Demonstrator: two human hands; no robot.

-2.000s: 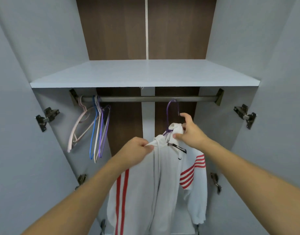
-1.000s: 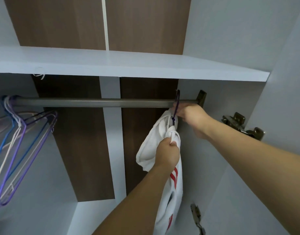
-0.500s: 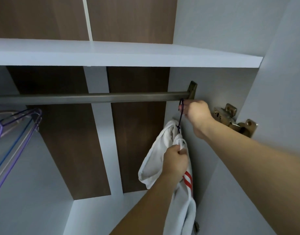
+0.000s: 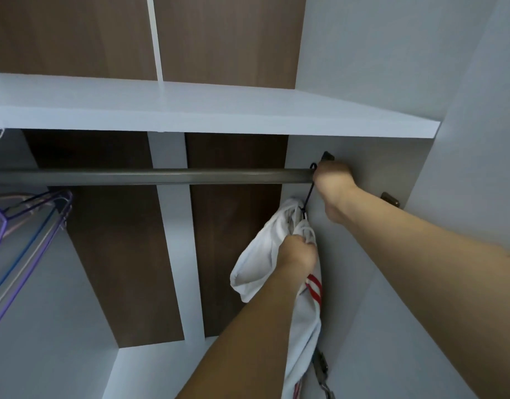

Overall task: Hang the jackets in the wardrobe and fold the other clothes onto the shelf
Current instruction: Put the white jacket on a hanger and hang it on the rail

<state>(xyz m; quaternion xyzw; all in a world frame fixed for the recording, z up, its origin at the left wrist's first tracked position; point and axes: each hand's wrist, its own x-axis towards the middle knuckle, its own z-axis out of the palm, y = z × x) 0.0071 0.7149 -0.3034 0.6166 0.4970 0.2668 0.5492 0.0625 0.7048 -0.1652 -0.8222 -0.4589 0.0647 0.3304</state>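
A grey metal hanging rail [image 4: 161, 176] runs across the middle of the frame, beneath a white wardrobe shelf [image 4: 207, 110] that spans the upper half. At the rail's right end, in the centre right of the frame, the right hand [image 4: 333, 180] reaches up and curls its fingers round the dark thin hanger hook [image 4: 309, 194], which sits over the rail just beside the end bracket [image 4: 328, 156]. From that hook hangs a white hooded jacket with red stripes [image 4: 276, 254], bunched and draped down toward the lower centre right, close against the pale grey side wall [image 4: 363, 283] of the wardrobe. The left hand [image 4: 298, 253] comes up from the bottom of the frame and is clenched on a fold of the jacket's white cloth near its collar, just under the hook. The red stripes show below that hand.

At the left edge of the frame a bunch of bare wire hangers in purple, blue and pale tones [image 4: 23, 234] hangs from the rail, well apart from the jacket. Brown wood back panels [image 4: 104, 240] show behind the rail, divided by a white vertical strip [image 4: 176, 240]. A metal door hinge [image 4: 323, 370] sits at the lower right, near the jacket's hem.
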